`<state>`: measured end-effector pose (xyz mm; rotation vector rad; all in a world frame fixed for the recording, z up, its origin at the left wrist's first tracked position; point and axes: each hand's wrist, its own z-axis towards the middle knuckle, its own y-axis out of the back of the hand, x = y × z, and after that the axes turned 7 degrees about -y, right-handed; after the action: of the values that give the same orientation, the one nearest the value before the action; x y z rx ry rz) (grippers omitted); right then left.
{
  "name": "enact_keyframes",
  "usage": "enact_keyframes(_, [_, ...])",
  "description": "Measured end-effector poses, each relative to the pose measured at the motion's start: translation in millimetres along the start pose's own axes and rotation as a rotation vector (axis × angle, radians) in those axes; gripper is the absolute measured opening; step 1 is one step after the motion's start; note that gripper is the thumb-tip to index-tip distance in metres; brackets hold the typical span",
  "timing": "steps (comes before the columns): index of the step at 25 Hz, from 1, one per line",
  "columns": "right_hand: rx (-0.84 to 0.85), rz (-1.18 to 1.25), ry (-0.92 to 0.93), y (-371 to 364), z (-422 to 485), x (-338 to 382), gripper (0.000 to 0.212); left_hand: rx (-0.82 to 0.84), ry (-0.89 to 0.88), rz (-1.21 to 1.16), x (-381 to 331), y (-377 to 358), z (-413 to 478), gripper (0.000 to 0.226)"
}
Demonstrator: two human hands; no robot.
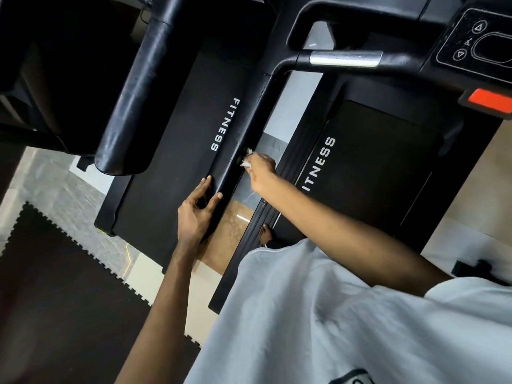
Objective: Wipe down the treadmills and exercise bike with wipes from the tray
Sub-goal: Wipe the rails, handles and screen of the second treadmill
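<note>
Gym floor (55,184), two treadmills side by side. Gripping crumpled wipe (247,159) in right hand (261,174), pressed to side rail (249,126) of left treadmill (177,151). Bracing with left hand (196,209), fingers straight, on same rail. Likely risks: dropping small wipe into gap between machines; slipping while leaning across.

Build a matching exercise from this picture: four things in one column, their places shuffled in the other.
1. crumpled white wipe
2. orange-red plastic tab
3. shiny silver metal grip plate
4. left hand

A. on the black handlebar
B. resting on the left treadmill's black side rail
C. pinched in the right hand
D. at the edge of the right treadmill's console

Pairs: 1-C, 2-D, 3-A, 4-B.
</note>
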<state>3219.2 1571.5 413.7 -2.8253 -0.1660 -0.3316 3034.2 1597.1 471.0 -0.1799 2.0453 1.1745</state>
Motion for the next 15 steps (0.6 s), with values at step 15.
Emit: enact_keyframes(15, [0.277,-1.780,1.304,-16,-25,61,0.024,-0.035,0.051,-0.021,-2,3,-3,0.065])
